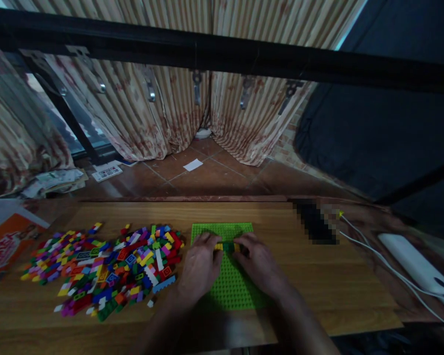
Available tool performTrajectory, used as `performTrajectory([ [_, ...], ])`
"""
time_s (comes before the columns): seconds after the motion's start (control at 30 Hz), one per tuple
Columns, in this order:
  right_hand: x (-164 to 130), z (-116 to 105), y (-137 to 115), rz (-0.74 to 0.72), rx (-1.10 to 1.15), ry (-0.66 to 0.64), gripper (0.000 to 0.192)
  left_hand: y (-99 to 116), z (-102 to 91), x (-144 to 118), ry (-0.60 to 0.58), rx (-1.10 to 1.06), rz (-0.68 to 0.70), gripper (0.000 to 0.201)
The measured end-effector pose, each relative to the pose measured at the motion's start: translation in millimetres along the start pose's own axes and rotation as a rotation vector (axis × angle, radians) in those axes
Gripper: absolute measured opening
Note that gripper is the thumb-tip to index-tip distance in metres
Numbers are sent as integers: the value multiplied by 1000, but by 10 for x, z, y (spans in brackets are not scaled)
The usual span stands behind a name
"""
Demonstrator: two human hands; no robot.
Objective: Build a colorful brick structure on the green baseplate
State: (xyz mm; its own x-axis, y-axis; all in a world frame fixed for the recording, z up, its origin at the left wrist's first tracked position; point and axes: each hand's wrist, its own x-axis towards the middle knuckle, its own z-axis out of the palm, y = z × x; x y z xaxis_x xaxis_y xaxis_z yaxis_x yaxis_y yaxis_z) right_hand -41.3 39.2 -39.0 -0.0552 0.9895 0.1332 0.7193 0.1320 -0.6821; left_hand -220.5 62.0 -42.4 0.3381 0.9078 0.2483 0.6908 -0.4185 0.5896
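Note:
A green studded baseplate lies flat on the wooden table, in front of me. A short row of yellow and green bricks sits on the plate near its far half. My left hand rests on the plate's left side, fingertips touching the row's left end. My right hand lies on the plate's right side, fingers on the row's right end. Both hands pinch or press the row; whether it is lifted off the plate I cannot tell.
A wide pile of several loose coloured bricks spreads left of the plate. An orange box lies at the far left. A white power bank with white cables sits at the right. Curtains and tiled floor lie beyond the table.

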Motion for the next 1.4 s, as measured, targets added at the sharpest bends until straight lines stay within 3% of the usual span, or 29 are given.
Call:
performTrajectory([
  [0.23, -41, 2, -94, 5, 29, -73, 29, 1, -93, 20, -69, 29, -12, 21],
  [0.5, -68, 82, -76, -22, -3, -28, 27, -19, -140, -21, -102, 20, -6, 21],
  [1.4, -98, 75, -33, 7, 29, 3, 31, 24, -73, -91, -61, 37, -51, 19],
])
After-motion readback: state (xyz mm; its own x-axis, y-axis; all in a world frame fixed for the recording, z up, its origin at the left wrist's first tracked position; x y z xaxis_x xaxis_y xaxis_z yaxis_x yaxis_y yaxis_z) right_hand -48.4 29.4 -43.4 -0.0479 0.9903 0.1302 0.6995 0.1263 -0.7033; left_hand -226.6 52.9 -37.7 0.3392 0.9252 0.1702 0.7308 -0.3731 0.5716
